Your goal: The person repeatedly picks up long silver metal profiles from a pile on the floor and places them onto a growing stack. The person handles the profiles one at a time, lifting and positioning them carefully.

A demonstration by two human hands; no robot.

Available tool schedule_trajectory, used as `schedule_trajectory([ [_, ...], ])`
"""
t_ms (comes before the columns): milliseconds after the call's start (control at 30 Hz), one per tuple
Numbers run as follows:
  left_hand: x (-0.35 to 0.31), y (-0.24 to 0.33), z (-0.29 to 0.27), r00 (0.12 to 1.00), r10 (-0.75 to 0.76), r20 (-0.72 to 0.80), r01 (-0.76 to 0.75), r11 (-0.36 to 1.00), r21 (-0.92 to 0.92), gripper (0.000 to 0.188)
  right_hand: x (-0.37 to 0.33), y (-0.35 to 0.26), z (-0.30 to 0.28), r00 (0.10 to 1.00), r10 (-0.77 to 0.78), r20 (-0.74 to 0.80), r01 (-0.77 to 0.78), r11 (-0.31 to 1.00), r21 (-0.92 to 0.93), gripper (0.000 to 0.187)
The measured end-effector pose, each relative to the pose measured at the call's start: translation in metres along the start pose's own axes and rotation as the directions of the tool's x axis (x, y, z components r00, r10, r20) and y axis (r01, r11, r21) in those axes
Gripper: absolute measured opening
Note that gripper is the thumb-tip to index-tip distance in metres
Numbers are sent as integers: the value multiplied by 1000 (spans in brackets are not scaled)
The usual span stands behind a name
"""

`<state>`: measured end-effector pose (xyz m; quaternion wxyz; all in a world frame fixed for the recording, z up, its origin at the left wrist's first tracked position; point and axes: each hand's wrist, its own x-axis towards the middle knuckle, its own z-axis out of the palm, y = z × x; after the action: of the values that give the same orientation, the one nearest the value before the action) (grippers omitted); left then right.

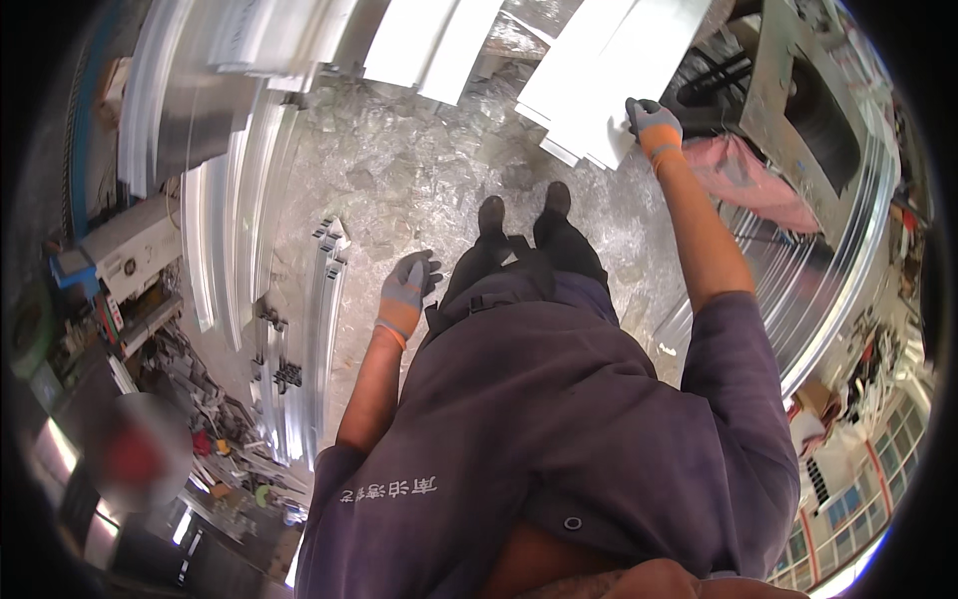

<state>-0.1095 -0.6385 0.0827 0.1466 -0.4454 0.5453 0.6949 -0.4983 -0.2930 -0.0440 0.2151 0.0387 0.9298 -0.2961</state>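
My right hand (pixel 656 127), in a grey glove with an orange cuff, reaches far forward. Its fingers are bent around the right edge of a bright flat metal panel (pixel 599 85), which lies with others in a staggered stack. Glare hides how many panels the fingers touch. My left hand (pixel 407 287), gloved alike, hangs beside my left hip with loosely bent fingers apart and nothing in them. To its left lies a bundle of long metal profiles (pixel 324 299).
More bright panels (pixel 429 45) lie ahead, and long profiles (pixel 215 240) line the left. Crumpled clear plastic film (pixel 399 160) covers the floor. A metal frame (pixel 788 100) with pink cloth (pixel 748 175) stands right, near long curved-looking bars (pixel 848 270). A machine (pixel 130 250) is far left.
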Motion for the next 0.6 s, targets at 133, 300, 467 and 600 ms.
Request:
schedule_trajectory([
  [133,30,6,-8,1000,-12,3,11,999,35,35,-89,56,17,970,100,221,-213,789,577,28],
  [300,83,14,-29,993,41,107,-64,973,221,42,-234,159,62,658,534,531,-733,613,293,33],
  [467,135,41,-28,989,76,126,-106,962,250,36,-346,194,62,545,640,542,-836,363,411,35],
  [600,117,100,15,968,89,233,-153,950,273,32,-362,94,20,704,469,533,-698,321,640,42],
])
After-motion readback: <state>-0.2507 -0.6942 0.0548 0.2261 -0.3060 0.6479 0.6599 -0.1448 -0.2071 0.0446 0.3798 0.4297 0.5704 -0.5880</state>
